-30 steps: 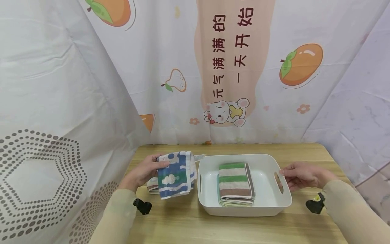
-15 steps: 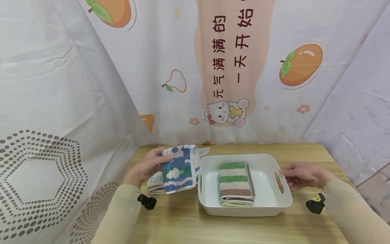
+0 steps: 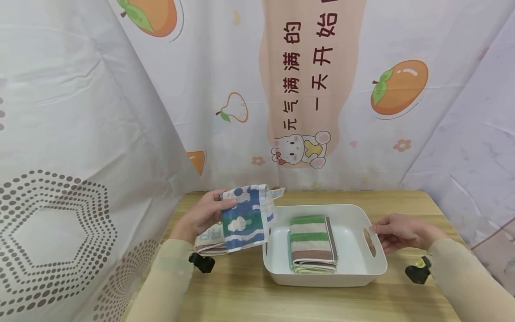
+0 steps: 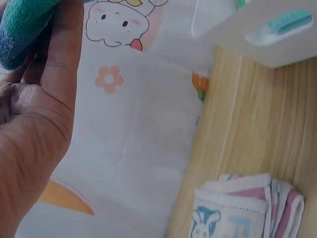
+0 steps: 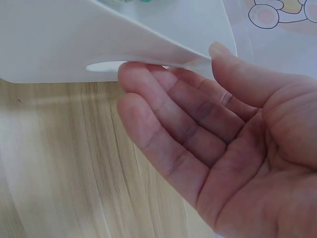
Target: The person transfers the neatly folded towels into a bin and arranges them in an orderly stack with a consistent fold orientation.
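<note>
In the head view my left hand grips a folded blue, green and white towel by its left edge, thumb in front, above the table. In the left wrist view only a green-blue part of that towel shows. A white basket with slotted ends stands to the right, just beside the towel. Inside it lies a folded striped towel in green, white and brown. My right hand pinches the basket's right end near the handle slot; in the right wrist view its thumb is over the rim.
Another folded towel, pale with a blue rabbit print and pinkish stripes, lies on the wooden table, partly behind the held one. A printed curtain hangs at the table's back edge.
My left hand has lifted the blue and green towel and carried it to the right, towards the basket. My right hand has stayed at the basket's end.
</note>
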`<state>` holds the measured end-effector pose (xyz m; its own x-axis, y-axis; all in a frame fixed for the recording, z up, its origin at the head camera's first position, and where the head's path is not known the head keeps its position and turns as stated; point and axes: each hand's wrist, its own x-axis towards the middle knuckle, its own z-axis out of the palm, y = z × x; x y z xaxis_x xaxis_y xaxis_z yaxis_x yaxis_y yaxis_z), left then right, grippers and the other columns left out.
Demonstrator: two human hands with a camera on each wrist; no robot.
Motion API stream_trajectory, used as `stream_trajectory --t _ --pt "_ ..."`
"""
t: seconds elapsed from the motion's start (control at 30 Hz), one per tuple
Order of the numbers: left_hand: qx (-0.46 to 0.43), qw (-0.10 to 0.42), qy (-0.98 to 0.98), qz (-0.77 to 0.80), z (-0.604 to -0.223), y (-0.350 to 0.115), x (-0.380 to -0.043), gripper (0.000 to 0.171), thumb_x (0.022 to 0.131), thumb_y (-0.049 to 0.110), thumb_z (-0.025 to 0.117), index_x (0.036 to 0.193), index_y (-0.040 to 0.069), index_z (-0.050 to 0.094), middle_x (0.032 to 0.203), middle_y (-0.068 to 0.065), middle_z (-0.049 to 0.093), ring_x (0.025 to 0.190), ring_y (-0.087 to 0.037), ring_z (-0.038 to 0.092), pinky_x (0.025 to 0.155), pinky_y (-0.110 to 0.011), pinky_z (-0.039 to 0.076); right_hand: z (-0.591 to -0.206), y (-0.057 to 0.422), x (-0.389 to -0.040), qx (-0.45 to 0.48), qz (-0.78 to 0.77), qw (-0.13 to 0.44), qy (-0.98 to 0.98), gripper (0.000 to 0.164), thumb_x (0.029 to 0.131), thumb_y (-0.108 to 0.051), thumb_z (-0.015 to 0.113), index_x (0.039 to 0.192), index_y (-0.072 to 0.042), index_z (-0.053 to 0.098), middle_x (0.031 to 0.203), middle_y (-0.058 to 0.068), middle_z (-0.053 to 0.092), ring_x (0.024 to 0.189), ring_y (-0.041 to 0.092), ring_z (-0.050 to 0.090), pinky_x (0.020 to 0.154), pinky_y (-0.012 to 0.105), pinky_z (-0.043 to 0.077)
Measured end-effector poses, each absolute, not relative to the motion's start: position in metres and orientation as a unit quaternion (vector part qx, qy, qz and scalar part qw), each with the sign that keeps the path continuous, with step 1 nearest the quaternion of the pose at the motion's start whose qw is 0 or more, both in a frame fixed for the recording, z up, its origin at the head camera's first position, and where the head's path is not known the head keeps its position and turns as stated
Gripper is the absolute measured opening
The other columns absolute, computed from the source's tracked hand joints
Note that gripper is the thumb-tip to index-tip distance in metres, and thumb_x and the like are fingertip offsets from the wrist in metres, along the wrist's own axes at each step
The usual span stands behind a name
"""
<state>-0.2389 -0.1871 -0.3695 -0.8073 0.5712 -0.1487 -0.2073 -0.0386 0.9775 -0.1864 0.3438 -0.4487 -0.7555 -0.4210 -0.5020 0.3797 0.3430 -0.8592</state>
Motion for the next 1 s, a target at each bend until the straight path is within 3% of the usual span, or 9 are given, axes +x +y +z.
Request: stream_trajectory --t 0.73,1.0 --pt "0.160 0.286 0.611 0.721 -0.374 -0.155 -0.238 0.044 0.087 0.014 0.066 0.126 0.002 0.052 0.112 -0.019 0.062 0.096 -0.033 0.063 0.082 -0.051 0.049 -0.443 0.340 -0.185 -0.004 -0.546 0.320 0.774 0.035 0.095 -0.024 0.054 0.105 0.009 0.059 0.080 0.017 0.068 0.066 0.021 0.066 0.064 0.039 0.055" --pt "0.155 0.288 0.612 0.720 -0.373 -0.145 -0.236 0.046 0.085 0.016 0.068 0.126 0.003 0.051 0.113 -0.019 0.062 0.098 -0.032 0.062 0.084 -0.050 0.048 -0.436 0.340 -0.189 -0.004 -0.548 0.278 0.789 0.032 0.094 -0.024 0.056 0.098 0.008 0.059 0.077 0.015 0.066 0.067 0.022 0.065 0.065 0.040 0.055"
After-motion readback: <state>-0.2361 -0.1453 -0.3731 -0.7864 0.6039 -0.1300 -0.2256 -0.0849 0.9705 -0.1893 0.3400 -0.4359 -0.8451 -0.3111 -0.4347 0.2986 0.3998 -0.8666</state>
